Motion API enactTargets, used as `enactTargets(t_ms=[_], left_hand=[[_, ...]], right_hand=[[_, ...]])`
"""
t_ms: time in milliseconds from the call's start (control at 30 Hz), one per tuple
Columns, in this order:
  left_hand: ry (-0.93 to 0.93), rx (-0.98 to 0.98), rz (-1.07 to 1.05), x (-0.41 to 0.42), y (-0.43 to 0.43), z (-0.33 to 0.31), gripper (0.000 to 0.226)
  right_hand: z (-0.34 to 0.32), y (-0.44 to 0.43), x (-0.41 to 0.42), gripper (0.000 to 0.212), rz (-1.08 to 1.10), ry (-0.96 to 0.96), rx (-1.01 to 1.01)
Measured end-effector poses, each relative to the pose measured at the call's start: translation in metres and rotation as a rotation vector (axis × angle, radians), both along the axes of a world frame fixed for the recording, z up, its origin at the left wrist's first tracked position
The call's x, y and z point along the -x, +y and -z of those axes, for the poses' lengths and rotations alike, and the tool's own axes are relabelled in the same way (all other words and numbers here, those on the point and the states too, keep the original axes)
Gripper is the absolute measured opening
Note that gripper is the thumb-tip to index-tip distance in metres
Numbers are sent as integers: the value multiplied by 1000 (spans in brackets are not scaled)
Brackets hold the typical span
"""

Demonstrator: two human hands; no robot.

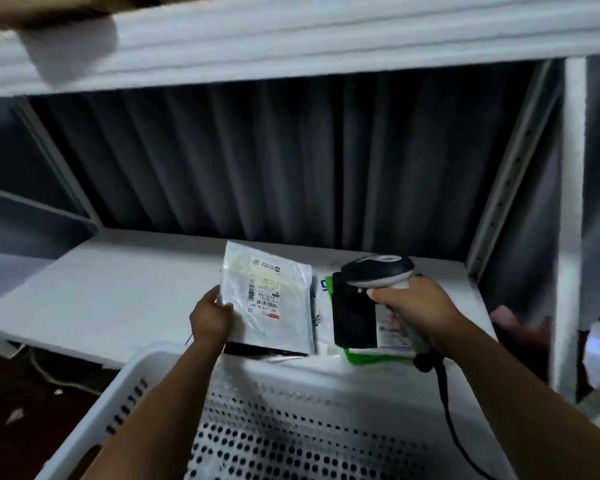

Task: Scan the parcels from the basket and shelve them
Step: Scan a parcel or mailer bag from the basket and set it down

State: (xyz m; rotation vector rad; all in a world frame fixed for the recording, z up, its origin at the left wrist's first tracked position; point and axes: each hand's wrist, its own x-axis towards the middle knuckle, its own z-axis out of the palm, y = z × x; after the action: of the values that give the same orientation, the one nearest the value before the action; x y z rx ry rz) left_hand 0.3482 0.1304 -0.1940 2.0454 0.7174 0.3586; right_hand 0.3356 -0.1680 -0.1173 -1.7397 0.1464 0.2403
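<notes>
From the head view: holds a white parcel [271, 299] by its near left corner with the left hand [211, 315], thumb on top, label up, low over the white shelf [101, 289] just beyond the far rim of the perforated basket [146, 375]; cannot tell whether resting on the shelf. Grips a scanner [378, 271] by the handle in the right hand [413, 313], fingers curled round it, head aimed left toward the label, cable [451, 420] hanging down beside the basket. Shows a black parcel [352, 317] and a green-edged packet [364, 356] flat on the shelf beneath the scanner, just beside the held parcel.
</notes>
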Motion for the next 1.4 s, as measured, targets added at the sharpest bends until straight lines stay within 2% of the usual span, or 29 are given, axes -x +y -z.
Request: enactTargets(t_ms=[167,267,367,400,467,533,633,733,867,1000,1067,1133,1233,1400], left_hand=[[108,-173,38,-52,21,47,39],[245,-481,87,-69,29,72,42],[269,-721,289,-77,19,93,48],[286,-748,389,-79,13,99,54],[456,-706,556,-84,5,113,70],[657,-648,620,-93,8,128,84],[760,-646,667,-107,20,143,96],[746,-670,684,-118,25,143,96],[676,-727,695,-120,24,133,91],[609,-780,717,-113,11,118,79],[571,-790,761,-107,4,109,81],[498,-749,742,-90,-10,92,84],[378,-692,698,-53,-38,60,71],[280,-645,755,30,-74,2,62]], right_hand=[[29,2,-30,16,-4,27,23],[42,3,-41,14,4,49,36],[52,8,-45,11,-8,64,41],[55,10,-46,13,-9,64,49],[60,13,-48,17,1,58,70],[63,15,-50,22,3,61,93],[66,16,-50,25,-23,75,114],[67,14,-49,21,-37,67,133],[67,2,-38,34,-23,38,115],[60,-11,-18,20,6,-23,233],[54,-15,-5,18,19,-66,259],[45,-18,16,14,30,-103,314],[29,-19,52,16,41,-130,386],[-8,-26,137,17,81,-143,442]])
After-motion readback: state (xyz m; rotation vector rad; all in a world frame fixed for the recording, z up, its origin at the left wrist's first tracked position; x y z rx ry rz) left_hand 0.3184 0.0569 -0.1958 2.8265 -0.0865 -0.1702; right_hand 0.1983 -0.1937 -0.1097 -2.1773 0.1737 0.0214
